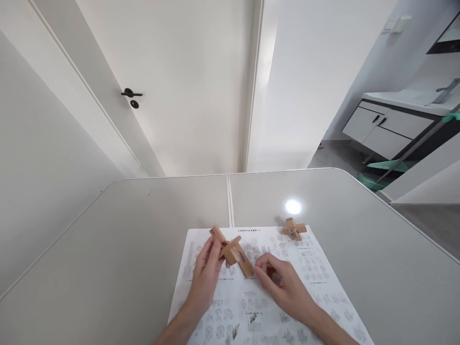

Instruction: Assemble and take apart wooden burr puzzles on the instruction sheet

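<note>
My left hand (208, 268) pinches a partly joined wooden burr puzzle (232, 251), held at a slant above the printed sheet. One long notched stick runs from upper left to lower right, with a slot showing in it, and shorter pieces cross its middle. Close to the stick's lower right end is my right hand (282, 285), its thumb and fingers curled together. A brownish patch shows inside that curl; whether it is a wooden piece or shadow is unclear. The white instruction sheet (247, 287), with grey puzzle drawings, lies under both hands.
A second wooden burr puzzle (294, 230), fitted into a cross shape, rests on the sheet's upper right corner. The pale grey table (118, 254) has a seam down its middle and rounded far corners. Beyond it stand a white door (187, 86) and a sink cabinet (391, 124).
</note>
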Demonstrator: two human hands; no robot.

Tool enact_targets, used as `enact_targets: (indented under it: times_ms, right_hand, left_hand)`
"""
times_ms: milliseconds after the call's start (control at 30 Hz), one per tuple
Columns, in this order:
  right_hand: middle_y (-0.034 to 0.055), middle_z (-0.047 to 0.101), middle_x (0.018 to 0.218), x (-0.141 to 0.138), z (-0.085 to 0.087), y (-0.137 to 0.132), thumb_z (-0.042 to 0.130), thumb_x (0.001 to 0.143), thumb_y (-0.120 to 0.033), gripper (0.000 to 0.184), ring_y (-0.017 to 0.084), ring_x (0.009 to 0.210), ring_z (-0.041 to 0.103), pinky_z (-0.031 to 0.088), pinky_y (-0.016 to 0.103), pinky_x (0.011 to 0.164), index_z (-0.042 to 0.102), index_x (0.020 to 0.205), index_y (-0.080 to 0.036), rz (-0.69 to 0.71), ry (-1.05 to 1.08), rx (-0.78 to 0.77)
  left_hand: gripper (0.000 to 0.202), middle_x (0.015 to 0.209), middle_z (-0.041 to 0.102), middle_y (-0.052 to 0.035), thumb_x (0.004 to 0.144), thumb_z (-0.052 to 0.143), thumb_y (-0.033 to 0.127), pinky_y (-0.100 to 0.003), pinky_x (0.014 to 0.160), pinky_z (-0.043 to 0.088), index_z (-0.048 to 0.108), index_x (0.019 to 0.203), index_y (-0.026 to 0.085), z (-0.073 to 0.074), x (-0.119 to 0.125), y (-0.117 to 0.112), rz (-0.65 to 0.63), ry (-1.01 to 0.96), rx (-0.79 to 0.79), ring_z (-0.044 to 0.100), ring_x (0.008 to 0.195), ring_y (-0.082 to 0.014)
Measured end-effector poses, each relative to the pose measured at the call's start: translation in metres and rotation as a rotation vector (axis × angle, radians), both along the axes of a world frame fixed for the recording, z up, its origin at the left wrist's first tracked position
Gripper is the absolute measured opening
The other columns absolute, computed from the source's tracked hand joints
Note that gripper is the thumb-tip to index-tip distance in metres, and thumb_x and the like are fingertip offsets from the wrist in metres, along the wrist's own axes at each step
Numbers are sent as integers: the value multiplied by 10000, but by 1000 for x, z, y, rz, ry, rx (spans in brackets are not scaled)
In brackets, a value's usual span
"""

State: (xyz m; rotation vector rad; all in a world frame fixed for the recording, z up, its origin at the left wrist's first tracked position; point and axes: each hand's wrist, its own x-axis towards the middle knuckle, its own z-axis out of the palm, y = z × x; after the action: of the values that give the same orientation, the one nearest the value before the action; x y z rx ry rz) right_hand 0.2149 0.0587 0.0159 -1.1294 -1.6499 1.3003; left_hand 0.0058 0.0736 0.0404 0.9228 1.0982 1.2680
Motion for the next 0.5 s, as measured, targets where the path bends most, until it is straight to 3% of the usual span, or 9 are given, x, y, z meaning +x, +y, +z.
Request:
enact_targets:
  times_ms: [67, 133, 267, 367, 500]
  right_hand:
    - [33, 608, 820, 0, -3, 0, 538, 1045, -351, 173, 182, 693, 554, 432, 282, 586, 612, 941, -234, -29, -181, 231]
    - [80, 622, 1011, -1, -5, -1, 542, 1022, -262, 93, 225, 846, 607, 507, 320, 674, 616, 1078, -251, 16, -271, 368]
    - [125, 550, 1208, -3, -7, -1, 600, 972, -204, 361, 261, 987, 619, 590, 376, 759, 550, 1322, -278, 60, -367, 433]
    - [122, 534, 1196, -4, -5, -1, 615, 949, -167, 370, 280, 1026, 606, 601, 416, 795, 564, 1295, -285, 54, -413, 450]
    - [109, 540, 1156, -4, -2, 0, 617, 894, -106, 272, 275, 996, 597, 596, 410, 769, 580, 1116, -258, 38, -419, 430]
  left_hand:
    - [381, 868, 634, -42, 957, 632, 573, -251, 624, 455, 644, 906, 195, 0, -3, 4, 54, -55, -36, 538, 728, -149]
    - [379, 862, 629, -37, 946, 650, 569, -246, 596, 421, 648, 906, 192, -1, -4, 6, 84, -100, -63, 473, 665, -127]
    - [370, 848, 622, -32, 917, 693, 559, -245, 595, 410, 648, 899, 192, -2, -4, 7, 112, -116, -91, 442, 667, -130]
    - [382, 795, 570, -8, 920, 676, 577, -239, 595, 407, 622, 867, 203, -3, -2, 5, 101, -24, -85, 452, 677, -138]
    - [429, 775, 561, -1, 961, 578, 617, -240, 592, 403, 606, 850, 203, -1, 2, 3, 70, 173, -56, 442, 653, -137]
